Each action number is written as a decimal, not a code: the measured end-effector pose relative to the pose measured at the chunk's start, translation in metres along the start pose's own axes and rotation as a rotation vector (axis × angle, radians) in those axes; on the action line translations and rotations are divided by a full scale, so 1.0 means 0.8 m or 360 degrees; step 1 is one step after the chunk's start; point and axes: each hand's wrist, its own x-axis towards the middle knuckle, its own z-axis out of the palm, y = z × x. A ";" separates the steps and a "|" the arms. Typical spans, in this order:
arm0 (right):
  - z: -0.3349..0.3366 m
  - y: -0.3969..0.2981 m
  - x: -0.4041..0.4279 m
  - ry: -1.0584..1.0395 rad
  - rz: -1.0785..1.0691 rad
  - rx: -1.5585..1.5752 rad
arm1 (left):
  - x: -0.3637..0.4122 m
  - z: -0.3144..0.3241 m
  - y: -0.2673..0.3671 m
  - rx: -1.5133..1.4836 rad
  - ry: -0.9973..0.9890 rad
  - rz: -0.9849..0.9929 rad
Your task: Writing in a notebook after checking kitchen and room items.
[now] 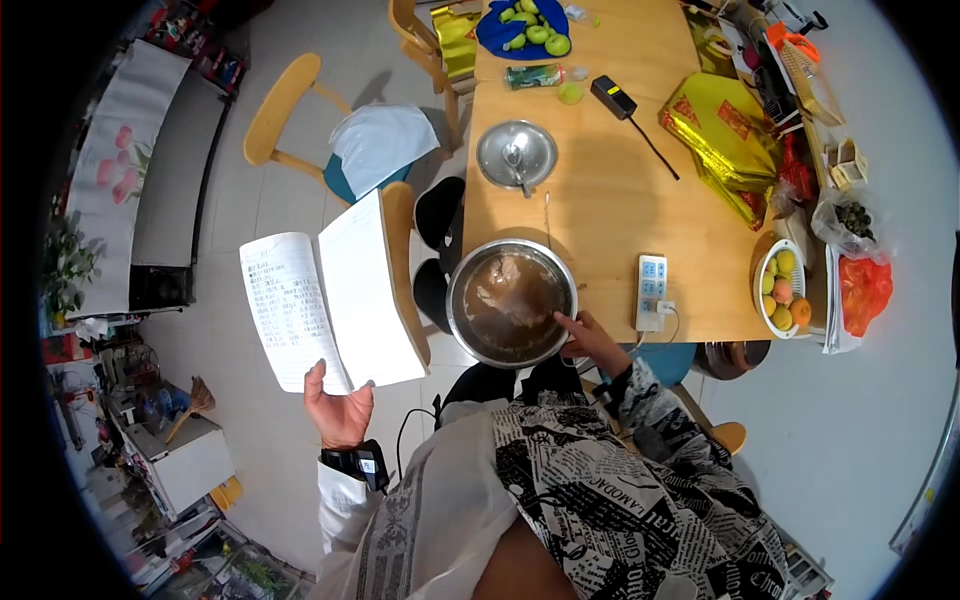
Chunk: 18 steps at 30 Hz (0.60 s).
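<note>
My left hand (339, 405) holds an open notebook (300, 307) by its lower edge, thumb on the written page and fingers underneath. Handwriting covers much of the left page; the right page looks mostly blank. My right hand (590, 343) grips the near right rim of a stainless steel bowl (459, 330), with a finger over its edge. Brown liquid with a pale, meat-like lump (506, 289) fills much of the bowl. The bowl overlaps the table's near left corner. Beyond it, a metal spoon (514, 161) lies in a shallow metal dish (491, 169).
On the wooden table (600, 217) are a power strip (649, 292), a black adapter (613, 97), a plastic bottle (534, 76), a fruit basket (765, 266), golden bags (724, 135) and green fruit in a blue bag (491, 34). Wooden chairs (281, 112) stand left.
</note>
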 end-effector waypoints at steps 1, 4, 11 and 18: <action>0.000 0.012 0.004 -0.0045 -0.0052 0.0215 | 0.004 0.006 -0.003 -0.0001 -0.0028 -0.0008; -0.005 0.023 0.006 -0.0202 -0.0129 0.0544 | 0.009 0.018 -0.008 0.0016 -0.0032 -0.0027; -0.008 0.016 0.017 -0.0464 -0.0181 0.0833 | 0.010 0.034 -0.009 0.0108 0.0001 -0.0022; 0.009 -0.017 0.037 -0.0439 -0.0275 0.1002 | 0.011 0.046 -0.013 0.0144 0.0027 -0.0047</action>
